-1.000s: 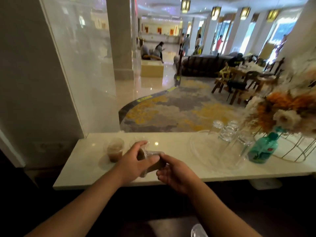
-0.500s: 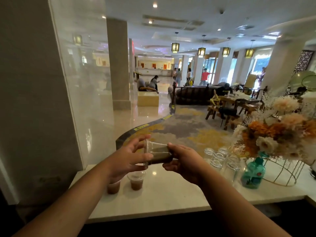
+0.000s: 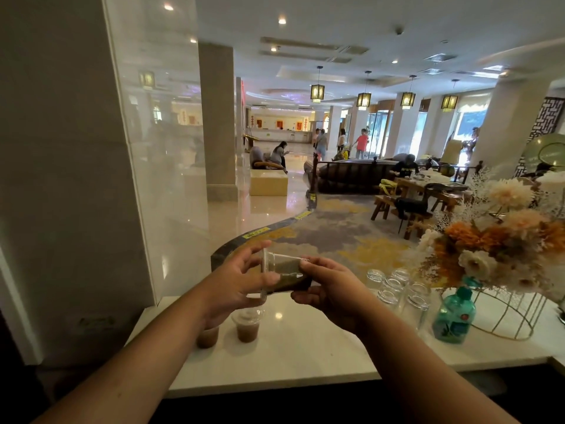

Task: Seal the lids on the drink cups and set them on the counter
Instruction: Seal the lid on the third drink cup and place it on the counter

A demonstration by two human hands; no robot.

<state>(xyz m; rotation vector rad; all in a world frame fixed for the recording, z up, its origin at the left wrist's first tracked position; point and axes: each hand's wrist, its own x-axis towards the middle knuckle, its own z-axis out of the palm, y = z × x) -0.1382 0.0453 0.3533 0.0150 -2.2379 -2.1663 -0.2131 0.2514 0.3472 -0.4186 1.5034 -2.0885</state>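
A clear plastic drink cup with brown liquid lies on its side in the air above the white counter. My left hand is closed over its lidded mouth end, and my right hand grips its base. Below my left hand, a lidded cup of brown drink stands on the counter. Another brown drink cup stands to its left, its top hidden by my left wrist.
Several upturned clear glasses stand to the right of my hands. Farther right are a teal bottle, a gold wire stand and an orange and white flower arrangement. A glass panel rises at the counter's left end.
Both hands lifted the cup from just above the counter to well over it. The view rose, and two cups now show standing on the counter below.
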